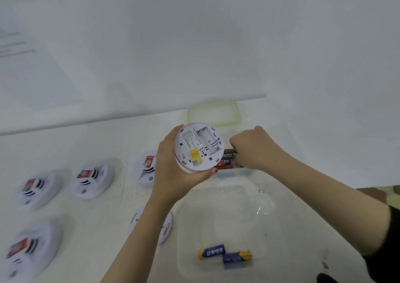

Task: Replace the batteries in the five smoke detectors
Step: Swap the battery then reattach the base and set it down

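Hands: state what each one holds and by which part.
Left hand grips the smoke detector by its rim; right hand pinches the black-and-red batteries by one end.

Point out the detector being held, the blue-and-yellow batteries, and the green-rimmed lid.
held detector [199, 146]: head view, middle of its back face.
blue-and-yellow batteries [213, 252]: head view, blue label of the left one.
green-rimmed lid [238, 114]: head view, its right green edge.

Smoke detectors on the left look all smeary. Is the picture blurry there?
Head view: yes, blur smears the bottom-left detector most; the held detector in the left hand, near the centre, is sharper, its printed lines showing; the blue batteries look soft too.
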`<act>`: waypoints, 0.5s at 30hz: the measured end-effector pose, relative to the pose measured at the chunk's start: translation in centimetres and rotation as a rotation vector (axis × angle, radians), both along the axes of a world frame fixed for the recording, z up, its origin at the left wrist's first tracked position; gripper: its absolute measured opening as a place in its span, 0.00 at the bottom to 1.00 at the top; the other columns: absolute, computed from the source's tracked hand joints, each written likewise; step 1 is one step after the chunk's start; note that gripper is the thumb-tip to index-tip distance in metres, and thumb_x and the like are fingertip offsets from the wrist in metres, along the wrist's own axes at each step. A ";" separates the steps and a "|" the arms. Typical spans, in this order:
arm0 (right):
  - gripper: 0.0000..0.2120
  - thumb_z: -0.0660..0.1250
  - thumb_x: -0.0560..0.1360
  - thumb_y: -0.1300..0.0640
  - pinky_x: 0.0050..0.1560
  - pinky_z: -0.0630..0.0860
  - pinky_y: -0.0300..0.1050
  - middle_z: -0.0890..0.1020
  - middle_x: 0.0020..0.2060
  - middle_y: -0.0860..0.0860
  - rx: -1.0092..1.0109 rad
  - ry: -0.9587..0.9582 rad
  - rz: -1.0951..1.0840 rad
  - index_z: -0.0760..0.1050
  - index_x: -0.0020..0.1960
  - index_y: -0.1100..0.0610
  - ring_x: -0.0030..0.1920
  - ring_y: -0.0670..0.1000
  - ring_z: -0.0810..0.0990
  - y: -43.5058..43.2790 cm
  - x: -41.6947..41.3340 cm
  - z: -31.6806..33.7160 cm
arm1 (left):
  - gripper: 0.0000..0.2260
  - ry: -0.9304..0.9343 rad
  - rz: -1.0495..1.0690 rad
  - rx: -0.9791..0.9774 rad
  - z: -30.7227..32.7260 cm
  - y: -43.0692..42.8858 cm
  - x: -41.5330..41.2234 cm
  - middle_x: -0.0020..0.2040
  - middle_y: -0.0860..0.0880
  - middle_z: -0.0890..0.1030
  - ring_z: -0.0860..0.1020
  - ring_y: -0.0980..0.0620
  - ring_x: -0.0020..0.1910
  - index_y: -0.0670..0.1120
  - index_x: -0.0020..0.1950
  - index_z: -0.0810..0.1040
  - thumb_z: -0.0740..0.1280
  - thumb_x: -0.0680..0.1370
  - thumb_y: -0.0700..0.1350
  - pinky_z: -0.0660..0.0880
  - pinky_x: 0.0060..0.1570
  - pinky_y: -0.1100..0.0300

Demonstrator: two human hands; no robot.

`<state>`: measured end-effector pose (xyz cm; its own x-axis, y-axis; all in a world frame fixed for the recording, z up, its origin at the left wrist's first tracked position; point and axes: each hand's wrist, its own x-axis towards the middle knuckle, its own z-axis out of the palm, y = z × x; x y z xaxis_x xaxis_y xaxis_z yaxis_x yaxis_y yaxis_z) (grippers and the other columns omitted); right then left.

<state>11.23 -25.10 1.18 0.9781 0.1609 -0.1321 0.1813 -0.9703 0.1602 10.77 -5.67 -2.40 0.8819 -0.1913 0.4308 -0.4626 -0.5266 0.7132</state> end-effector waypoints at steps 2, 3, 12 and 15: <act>0.08 0.64 0.75 0.52 0.47 0.59 0.45 0.71 0.36 0.48 0.044 -0.012 0.018 0.67 0.41 0.54 0.39 0.53 0.71 -0.1 -0.2 0.3 | 0.46 0.013 0.012 0.014 0.1 0.2 -0.1 0.63 0.55 0.72 0.72 0.52 0.64 0.48 0.71 0.66 0.75 0.57 0.63 0.70 0.63 0.56; 0.07 0.64 0.75 0.52 0.48 0.59 0.46 0.72 0.38 0.48 0.067 -0.017 0.025 0.68 0.43 0.53 0.41 0.53 0.73 -0.2 -0.4 0.4 | 0.46 0.021 0.017 0.022 0.1 0.3 -0.1 0.63 0.55 0.72 0.72 0.52 0.64 0.48 0.71 0.66 0.74 0.57 0.63 0.70 0.63 0.58; 0.09 0.70 0.72 0.56 0.47 0.66 0.39 0.81 0.49 0.46 0.414 0.075 -0.031 0.80 0.52 0.52 0.45 0.48 0.76 -1.3 -0.2 0.2 | 0.46 0.052 0.066 0.042 -0.4 1.6 -0.5 0.65 0.54 0.73 0.72 0.55 0.64 0.47 0.72 0.67 0.75 0.57 0.64 0.71 0.63 0.59; 0.07 0.71 0.71 0.58 0.37 0.66 0.36 0.81 0.46 0.45 0.520 0.102 -0.063 0.81 0.48 0.50 0.43 0.47 0.77 -1.9 -0.4 0.3 | 0.46 0.052 0.077 0.040 -0.5 1.9 -0.5 0.65 0.53 0.74 0.72 0.55 0.64 0.47 0.72 0.67 0.74 0.58 0.64 0.70 0.63 0.63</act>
